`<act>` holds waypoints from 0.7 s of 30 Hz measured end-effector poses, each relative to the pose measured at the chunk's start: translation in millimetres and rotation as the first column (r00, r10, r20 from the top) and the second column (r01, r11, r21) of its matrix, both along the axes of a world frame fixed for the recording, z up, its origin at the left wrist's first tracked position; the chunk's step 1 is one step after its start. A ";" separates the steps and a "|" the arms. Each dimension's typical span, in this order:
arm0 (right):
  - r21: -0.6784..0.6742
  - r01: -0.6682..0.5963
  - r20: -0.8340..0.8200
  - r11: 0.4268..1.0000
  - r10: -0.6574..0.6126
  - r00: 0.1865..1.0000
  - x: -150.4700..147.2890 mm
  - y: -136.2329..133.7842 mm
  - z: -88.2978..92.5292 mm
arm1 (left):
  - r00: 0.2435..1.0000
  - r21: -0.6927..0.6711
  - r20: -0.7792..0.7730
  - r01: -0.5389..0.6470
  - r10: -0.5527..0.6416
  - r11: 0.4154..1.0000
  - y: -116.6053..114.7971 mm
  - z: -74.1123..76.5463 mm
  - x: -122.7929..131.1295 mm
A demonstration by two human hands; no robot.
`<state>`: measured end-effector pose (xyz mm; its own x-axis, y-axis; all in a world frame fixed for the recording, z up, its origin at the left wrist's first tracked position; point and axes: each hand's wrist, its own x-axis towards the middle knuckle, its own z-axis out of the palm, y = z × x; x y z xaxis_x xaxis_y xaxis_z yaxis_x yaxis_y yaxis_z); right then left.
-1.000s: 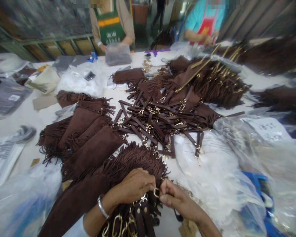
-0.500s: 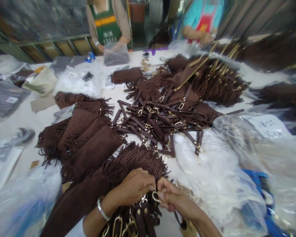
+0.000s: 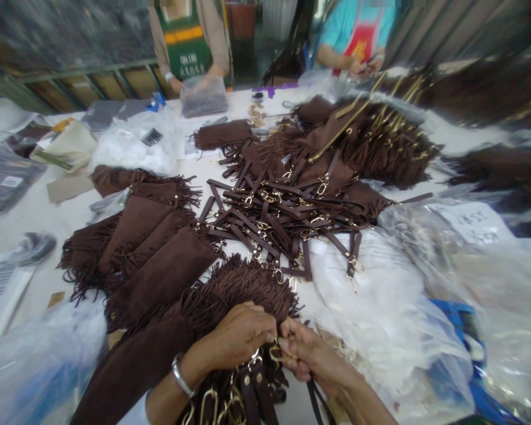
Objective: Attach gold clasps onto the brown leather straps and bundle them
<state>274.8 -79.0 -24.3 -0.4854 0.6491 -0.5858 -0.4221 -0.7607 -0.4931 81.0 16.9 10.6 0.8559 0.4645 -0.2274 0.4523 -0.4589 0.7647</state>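
Note:
My left hand (image 3: pixel 243 329), with a silver bangle at its wrist, is closed in a pinch at the edge of a dark brown fringed suede bag (image 3: pixel 239 289). The exact spot it grips is hidden by the fingers. Close against it, my right hand (image 3: pixel 307 353) pinches a gold snap hook (image 3: pixel 275 353). A dark brown strap (image 3: pixel 315 401) hangs below that hand. Just under my left hand lie several strap ends (image 3: pixel 249 392) with gold hooks and rivets.
A tangled pile of brown straps (image 3: pixel 269 218) covers the table's middle. Folded fringed bags (image 3: pixel 159 265) lie left, more (image 3: pixel 380 141) at the far right. Plastic bags (image 3: pixel 380 319) fill the right. Two people work across the table, one holding a plastic-wrapped packet (image 3: pixel 203 97).
Both hands stay together at the snap hook, which has tilted slightly in my right fingers. The strap below my right hand now hangs straighter. The whole view has shifted slightly.

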 end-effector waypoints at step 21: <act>0.038 0.129 0.206 0.991 -0.134 0.969 -1.5 -2.8 -2.2 | 1.000 -0.018 -0.020 -0.006 0.006 1.000 -1.1 5.9 0.6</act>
